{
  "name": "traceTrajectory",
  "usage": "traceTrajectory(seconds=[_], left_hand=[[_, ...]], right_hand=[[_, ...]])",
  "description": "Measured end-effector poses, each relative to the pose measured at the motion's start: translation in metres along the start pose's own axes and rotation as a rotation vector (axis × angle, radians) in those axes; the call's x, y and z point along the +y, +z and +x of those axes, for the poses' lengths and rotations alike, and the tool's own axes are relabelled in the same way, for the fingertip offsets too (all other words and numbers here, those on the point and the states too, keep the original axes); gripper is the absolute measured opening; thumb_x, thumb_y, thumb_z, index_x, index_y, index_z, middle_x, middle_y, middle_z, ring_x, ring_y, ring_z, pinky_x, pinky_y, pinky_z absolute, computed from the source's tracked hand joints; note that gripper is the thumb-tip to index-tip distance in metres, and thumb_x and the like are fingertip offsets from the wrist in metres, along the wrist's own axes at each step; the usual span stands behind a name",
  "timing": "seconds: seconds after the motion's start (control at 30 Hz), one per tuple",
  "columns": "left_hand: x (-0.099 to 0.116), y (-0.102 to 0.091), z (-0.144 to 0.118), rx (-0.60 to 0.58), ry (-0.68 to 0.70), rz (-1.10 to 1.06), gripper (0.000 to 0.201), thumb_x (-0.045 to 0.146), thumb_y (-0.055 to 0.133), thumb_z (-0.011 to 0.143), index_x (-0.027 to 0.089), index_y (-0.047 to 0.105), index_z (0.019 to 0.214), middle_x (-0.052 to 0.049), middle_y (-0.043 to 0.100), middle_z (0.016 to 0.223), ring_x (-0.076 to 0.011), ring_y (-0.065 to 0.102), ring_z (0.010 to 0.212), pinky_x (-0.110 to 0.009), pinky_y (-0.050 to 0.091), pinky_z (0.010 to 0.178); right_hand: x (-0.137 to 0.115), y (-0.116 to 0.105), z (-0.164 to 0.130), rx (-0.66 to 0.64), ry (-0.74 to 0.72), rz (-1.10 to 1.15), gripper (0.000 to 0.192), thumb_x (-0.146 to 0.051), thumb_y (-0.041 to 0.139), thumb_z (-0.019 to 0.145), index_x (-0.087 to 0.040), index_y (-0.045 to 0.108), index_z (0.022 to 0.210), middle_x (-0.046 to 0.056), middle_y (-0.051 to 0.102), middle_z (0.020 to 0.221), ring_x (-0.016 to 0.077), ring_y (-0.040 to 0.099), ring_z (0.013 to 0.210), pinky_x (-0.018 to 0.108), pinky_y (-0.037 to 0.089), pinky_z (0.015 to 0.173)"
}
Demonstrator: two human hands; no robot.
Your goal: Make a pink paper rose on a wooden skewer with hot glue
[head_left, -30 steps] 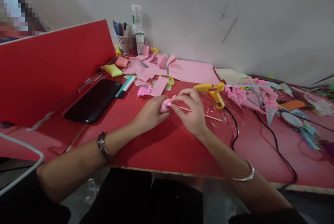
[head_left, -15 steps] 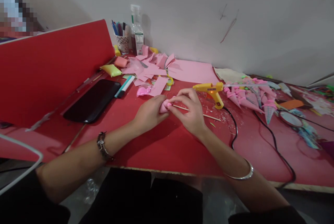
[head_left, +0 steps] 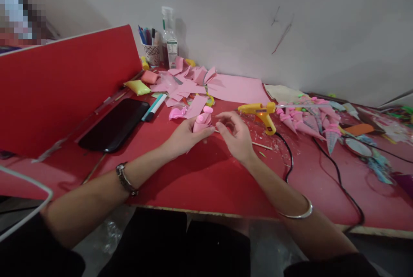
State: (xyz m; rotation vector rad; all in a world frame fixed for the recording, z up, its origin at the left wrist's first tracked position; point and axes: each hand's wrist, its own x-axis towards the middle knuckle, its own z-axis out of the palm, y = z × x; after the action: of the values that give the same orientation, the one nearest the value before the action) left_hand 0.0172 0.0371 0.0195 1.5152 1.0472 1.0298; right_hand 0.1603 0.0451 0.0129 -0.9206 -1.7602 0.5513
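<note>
My left hand holds a small pink paper cone upright, its pink blob on top, just above the red table. My right hand hovers just right of the cone with fingers spread, holding nothing. A thin wooden stick lies on the table behind my right hand. A yellow glue gun stands on the table beyond my right hand, its black cord trailing to the right.
Pink paper scraps and a pink sheet lie at the back. A black phone and a marker lie left, beside a red divider. Finished pink cones are piled at the right. A pen cup and bottle stand by the wall.
My right hand has let go of the cone and opened. My left hand has turned the cone upright and lifted it slightly.
</note>
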Motion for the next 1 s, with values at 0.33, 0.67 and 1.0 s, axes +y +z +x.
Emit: traceTrajectory(seconds=[0.33, 0.67, 1.0], left_hand=[[-0.0010, 0.0014, -0.0004, 0.011, -0.051, -0.052, 0.025, 0.036, 0.048, 0.072, 0.015, 0.046, 0.060, 0.004, 0.045, 0.052, -0.0068, 0.041, 0.049, -0.022, 0.033, 0.050], [-0.0031, -0.0004, -0.0007, 0.003, -0.045, -0.118, 0.027, 0.037, 0.048, 0.072, 0.016, 0.042, 0.055, 0.005, 0.043, 0.047, -0.0058, 0.039, 0.045, -0.022, 0.030, 0.047], [-0.0012, 0.0001, -0.0009, 0.049, -0.070, -0.101, 0.022, 0.032, 0.050, 0.071, 0.017, 0.042, 0.058, 0.006, 0.040, 0.046, -0.0053, 0.034, 0.043, -0.021, 0.025, 0.044]], right_hand=[[-0.0032, 0.0006, -0.0024, -0.108, -0.037, 0.036, 0.011, -0.011, 0.054, 0.072, -0.019, 0.055, 0.079, -0.001, 0.055, 0.075, 0.0095, 0.053, 0.070, 0.024, 0.046, 0.067], [-0.0089, 0.0022, -0.0038, -0.076, 0.016, 0.129, 0.005, -0.016, 0.053, 0.074, -0.018, 0.057, 0.076, -0.001, 0.061, 0.074, 0.0084, 0.056, 0.068, 0.022, 0.048, 0.067], [-0.0092, 0.0012, -0.0020, 0.017, 0.050, 0.074, 0.006, -0.018, 0.054, 0.075, -0.019, 0.058, 0.070, -0.002, 0.060, 0.069, 0.0082, 0.056, 0.065, 0.022, 0.047, 0.063]])
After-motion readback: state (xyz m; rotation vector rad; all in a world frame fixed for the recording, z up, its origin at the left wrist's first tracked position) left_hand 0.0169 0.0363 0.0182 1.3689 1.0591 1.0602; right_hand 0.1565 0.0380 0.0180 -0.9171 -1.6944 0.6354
